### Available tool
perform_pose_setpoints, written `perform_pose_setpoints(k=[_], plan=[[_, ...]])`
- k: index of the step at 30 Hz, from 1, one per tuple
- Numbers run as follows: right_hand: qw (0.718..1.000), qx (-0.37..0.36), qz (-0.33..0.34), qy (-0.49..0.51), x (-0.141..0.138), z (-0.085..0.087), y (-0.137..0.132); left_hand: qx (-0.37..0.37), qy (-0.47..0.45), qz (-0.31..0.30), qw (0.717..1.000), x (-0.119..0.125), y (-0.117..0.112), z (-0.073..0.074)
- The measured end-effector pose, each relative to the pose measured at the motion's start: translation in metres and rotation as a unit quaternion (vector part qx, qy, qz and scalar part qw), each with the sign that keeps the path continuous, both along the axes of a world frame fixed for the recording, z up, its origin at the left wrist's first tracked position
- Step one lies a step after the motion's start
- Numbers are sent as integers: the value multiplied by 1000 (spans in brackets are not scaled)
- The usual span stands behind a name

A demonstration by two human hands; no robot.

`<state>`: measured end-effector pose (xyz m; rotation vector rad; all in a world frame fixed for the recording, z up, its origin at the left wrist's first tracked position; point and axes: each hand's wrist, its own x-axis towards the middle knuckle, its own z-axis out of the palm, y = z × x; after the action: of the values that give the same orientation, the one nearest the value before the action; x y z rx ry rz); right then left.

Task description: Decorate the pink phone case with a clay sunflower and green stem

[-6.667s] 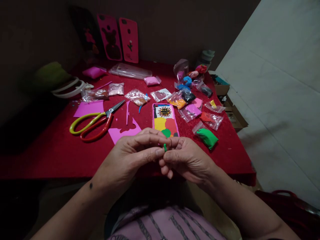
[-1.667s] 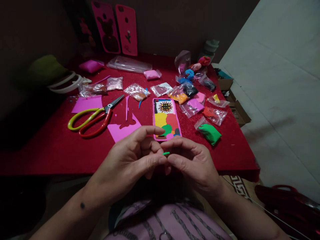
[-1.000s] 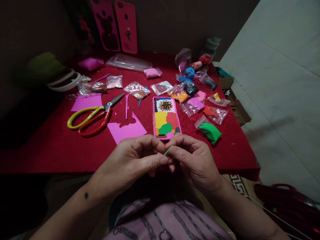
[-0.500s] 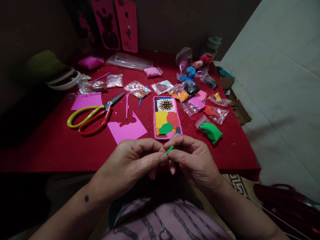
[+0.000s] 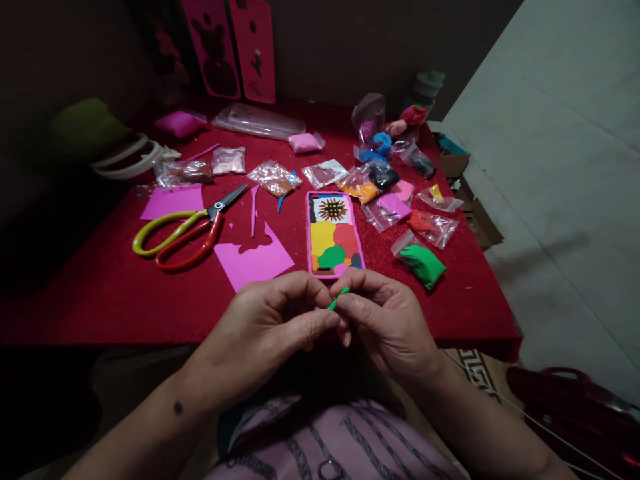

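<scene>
Green strip (image 5: 339, 299) at lower centre of frame, slanting up to the right between the fingertips; right hand (image 5: 393, 319) pinches it, thumb against forefinger; left hand (image 5: 277, 313) has its fingertips at the lower end, whether gripping or merely touching cannot be told; judged very light, soft, clay-like, likely to dent or stretch rather than snap, perhaps slightly tacky; best held by the ends with light pads; decorated phone case (image 5: 324, 235) just beyond, centre; green packet (image 5: 424, 267) right of centre.
</scene>
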<state>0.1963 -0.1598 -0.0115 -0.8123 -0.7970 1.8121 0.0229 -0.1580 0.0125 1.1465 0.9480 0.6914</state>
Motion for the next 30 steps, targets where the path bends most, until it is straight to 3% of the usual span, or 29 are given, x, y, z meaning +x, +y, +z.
perform_pose_setpoints(k=[16, 24, 30], plan=[[1000, -6, -3, 1, 0, 3, 0, 44, 53, -27, 997, -3, 2, 6], [1000, -19, -17, 3, -3, 5, 3, 5, -3, -4, 1000, -2, 0, 5], [1000, -16, -18, -11, -3, 3, 2, 20, 10, 5, 1000, 2, 0, 1]])
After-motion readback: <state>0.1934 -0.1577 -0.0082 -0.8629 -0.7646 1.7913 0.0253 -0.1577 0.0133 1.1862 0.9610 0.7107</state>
